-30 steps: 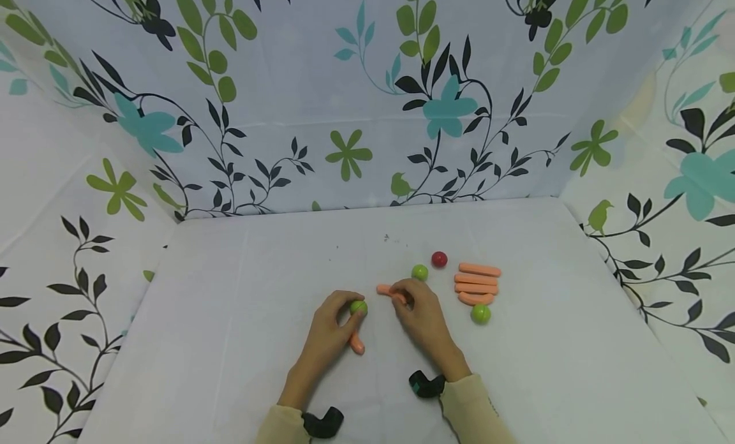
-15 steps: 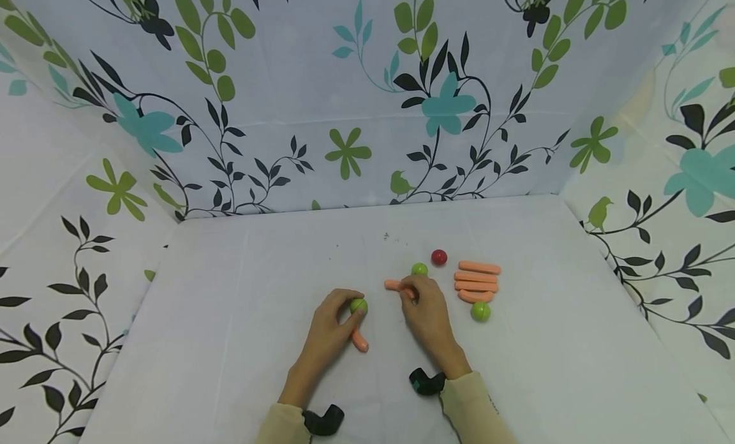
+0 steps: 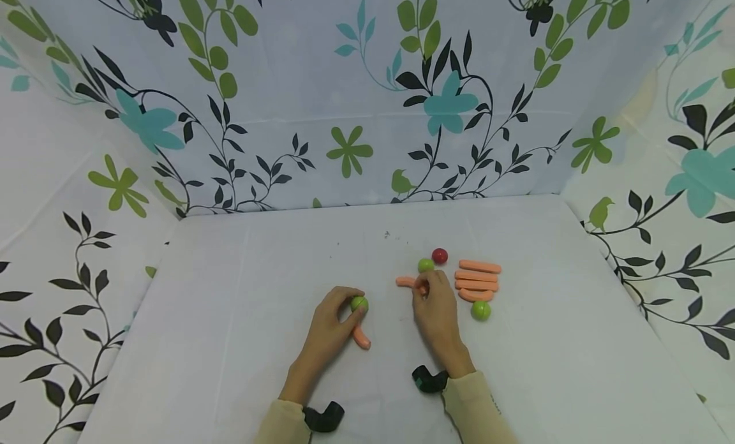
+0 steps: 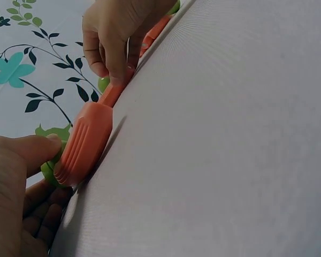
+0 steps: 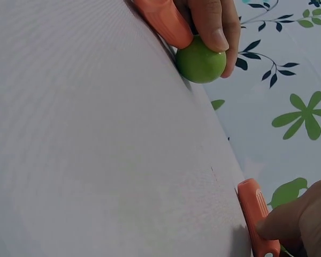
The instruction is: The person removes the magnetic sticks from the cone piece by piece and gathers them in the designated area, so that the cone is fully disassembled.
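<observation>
In the head view my left hand [image 3: 324, 326] pinches a green ball [image 3: 359, 303] between thumb and fingers, over the white table. A curved orange sausage [image 3: 362, 337] lies against that ball, partly behind the thumb; its ridged end [image 4: 88, 139] fills the middle of the left wrist view. Farther right, my right hand [image 3: 438, 311] grips another orange sausage [image 3: 405, 282] at its right part, while the left end sticks out. This sausage [image 5: 251, 203] lies on the table in the right wrist view. Just beyond those fingers sits a second green ball [image 3: 425, 265].
A red ball [image 3: 439, 256] sits behind the second green ball. Several orange sausages [image 3: 478, 276] lie in a stacked row to the right of my right hand, with another green ball [image 3: 481, 310] in front of them. Patterned cloth [image 3: 347, 150] stands behind the table [image 3: 258, 272].
My right hand has slid to the right and slightly away with its sausage, closer to the row. The left hand stays on the green ball; the sausage beside it has shifted slightly right.
</observation>
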A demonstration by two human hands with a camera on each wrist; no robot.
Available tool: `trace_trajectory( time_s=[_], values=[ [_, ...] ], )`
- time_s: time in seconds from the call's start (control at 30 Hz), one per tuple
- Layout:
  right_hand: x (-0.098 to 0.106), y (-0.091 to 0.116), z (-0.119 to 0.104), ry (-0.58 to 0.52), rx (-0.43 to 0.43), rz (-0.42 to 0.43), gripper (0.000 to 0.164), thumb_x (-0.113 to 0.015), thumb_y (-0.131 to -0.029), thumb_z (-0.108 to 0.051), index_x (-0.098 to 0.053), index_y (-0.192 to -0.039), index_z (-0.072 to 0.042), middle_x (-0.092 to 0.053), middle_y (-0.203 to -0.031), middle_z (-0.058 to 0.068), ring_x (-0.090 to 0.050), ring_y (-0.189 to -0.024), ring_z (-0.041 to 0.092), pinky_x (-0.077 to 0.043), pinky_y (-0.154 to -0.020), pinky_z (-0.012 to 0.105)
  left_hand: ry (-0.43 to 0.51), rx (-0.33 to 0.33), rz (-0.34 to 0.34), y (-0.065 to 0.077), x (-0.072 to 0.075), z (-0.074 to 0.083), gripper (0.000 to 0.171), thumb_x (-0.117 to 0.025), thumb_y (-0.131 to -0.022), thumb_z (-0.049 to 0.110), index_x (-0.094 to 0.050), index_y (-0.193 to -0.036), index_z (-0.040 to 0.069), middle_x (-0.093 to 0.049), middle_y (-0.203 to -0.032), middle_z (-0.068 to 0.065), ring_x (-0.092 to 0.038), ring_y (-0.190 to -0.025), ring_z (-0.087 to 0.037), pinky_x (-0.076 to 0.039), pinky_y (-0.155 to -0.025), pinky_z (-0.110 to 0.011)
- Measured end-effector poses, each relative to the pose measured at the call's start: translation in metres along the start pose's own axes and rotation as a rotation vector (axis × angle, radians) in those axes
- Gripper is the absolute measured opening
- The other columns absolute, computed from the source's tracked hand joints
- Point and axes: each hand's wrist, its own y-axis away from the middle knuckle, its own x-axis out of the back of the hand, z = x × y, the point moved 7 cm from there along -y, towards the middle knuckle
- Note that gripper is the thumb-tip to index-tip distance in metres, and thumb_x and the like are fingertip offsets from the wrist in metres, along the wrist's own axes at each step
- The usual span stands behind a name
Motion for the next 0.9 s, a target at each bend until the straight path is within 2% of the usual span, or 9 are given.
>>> trace_trajectory(
  time_s=[0.2, 0.47, 0.9],
  values=[
    [0.006, -0.002, 0.004, -0.015, -0.030, 0.047, 0.009, -0.067, -0.097, -0.002, -0.065, -0.105, -0.005, -0.061, -0.108, 0.012, -0.059, -0.097, 0.025, -0.052, -0.082, 0.037, 0.001, -0.008, 0.004, 0.000, 0.000, 0.000, 0.026, -0.075, -0.097, 0.021, -0.069, -0.122, 0.022, -0.068, -0.123, 0.006, -0.062, -0.127, -0.012, -0.049, -0.113, -0.041],
    [0.014, -0.003, 0.006, -0.021, 0.007, 0.123, 0.014, -0.071, -0.094, -0.001, -0.067, -0.107, -0.002, -0.064, -0.103, 0.013, -0.059, -0.093, 0.026, -0.051, -0.078, 0.037, 0.008, 0.009, -0.002, 0.000, 0.000, 0.000, 0.026, -0.075, -0.098, 0.021, -0.069, -0.123, 0.020, -0.067, -0.124, 0.007, -0.061, -0.128, -0.011, -0.048, -0.114, -0.040],
    [0.016, -0.003, 0.004, 0.005, -0.003, 0.118, 0.014, -0.072, -0.095, -0.005, -0.071, -0.108, 0.000, -0.065, -0.106, 0.016, -0.059, -0.095, 0.029, -0.049, -0.079, 0.038, 0.021, -0.001, 0.029, 0.000, 0.001, 0.001, 0.026, -0.076, -0.096, 0.017, -0.068, -0.120, 0.016, -0.067, -0.121, 0.004, -0.064, -0.123, -0.013, -0.052, -0.110, -0.037]
  ],
)
